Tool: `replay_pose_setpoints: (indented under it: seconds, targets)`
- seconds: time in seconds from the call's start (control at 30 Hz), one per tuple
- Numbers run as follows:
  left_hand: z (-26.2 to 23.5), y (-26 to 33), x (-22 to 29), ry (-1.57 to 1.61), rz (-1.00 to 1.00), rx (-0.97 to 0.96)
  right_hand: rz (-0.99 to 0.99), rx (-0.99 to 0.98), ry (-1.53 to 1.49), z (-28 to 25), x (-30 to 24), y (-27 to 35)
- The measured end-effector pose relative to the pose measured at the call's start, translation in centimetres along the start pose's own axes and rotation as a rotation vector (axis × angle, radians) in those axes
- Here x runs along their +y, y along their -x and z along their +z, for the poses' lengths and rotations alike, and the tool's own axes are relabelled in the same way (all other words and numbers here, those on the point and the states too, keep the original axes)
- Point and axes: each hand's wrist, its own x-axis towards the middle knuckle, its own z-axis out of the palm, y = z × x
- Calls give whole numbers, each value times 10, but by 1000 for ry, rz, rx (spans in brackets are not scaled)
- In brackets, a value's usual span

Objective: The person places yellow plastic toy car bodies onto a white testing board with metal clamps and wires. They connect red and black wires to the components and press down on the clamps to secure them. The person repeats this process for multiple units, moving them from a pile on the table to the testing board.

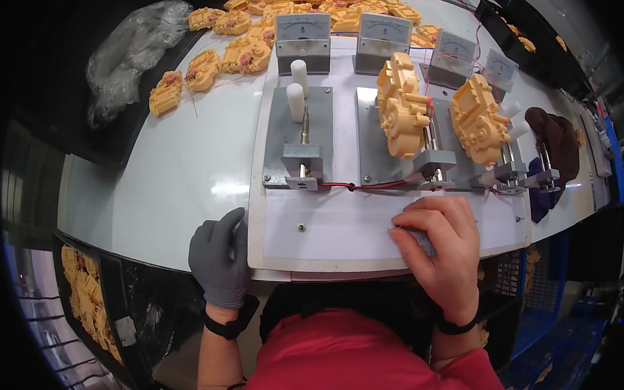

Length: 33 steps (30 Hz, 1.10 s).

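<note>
White tabletop (182, 170) curves away from me, glossy enough to catch a patch of overhead light near its middle, and on it lies a pale board (338, 237) that carries a row of grey metal fixtures. My left hand (220, 257), in a grey glove, rests flat and relaxed with the fingers loose, gripping nothing, its fingertips against the board's left corner at the table's near edge. My right hand (444, 251) is bare and curled over a small grey object (420, 241) that it presses against the board's front strip; most of that object is hidden under my fingers, so I cannot tell what it is. Just beyond my right hand, two yellow plastic gearbox housings (404, 105) stand clamped upright in the fixtures, side by side, with red wires (367, 186) running along the fixture bases. The leftmost fixture (300, 136) stands empty apart from its white handle. Behind the fixtures stands a line of small analogue meters (302, 35), and further back a heap of the same yellow housings (248, 41) spreads over the tabletop beside a crumpled clear plastic bag (131, 51). Dark bins (95, 304) with more yellow parts sit below the table at my left, and blue crates (555, 327) at my right.
</note>
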Motion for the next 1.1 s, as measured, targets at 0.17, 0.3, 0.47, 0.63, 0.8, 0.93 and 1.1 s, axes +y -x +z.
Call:
replay_pose_setpoints:
  seconds: [0.17, 0.3, 0.47, 0.63, 0.8, 0.93, 1.1]
  targets:
    - [0, 3, -2, 11, 12, 19, -4, -6, -2, 1, -2, 0]
    - [-1, 2, -3, 15, 13, 17, -18, -17, -13, 1, 0, 0]
    - [0, 1, -2, 23, 20, 38, -36, 1, -20, 2, 0, -1]
    - [-1, 0, -2, 16, 20, 32, -46, 11, -34, 3, 1, 1]
    - [-1, 1, -2, 6, 15, 27, -44, 18, -31, 4, 0, 2]
    - [-1, 1, -2, 16, 6, 21, -45, 21, -30, 4, 0, 1]
    - [0, 2, -1, 22, 5, 21, -43, 23, -26, 3, 0, 0]
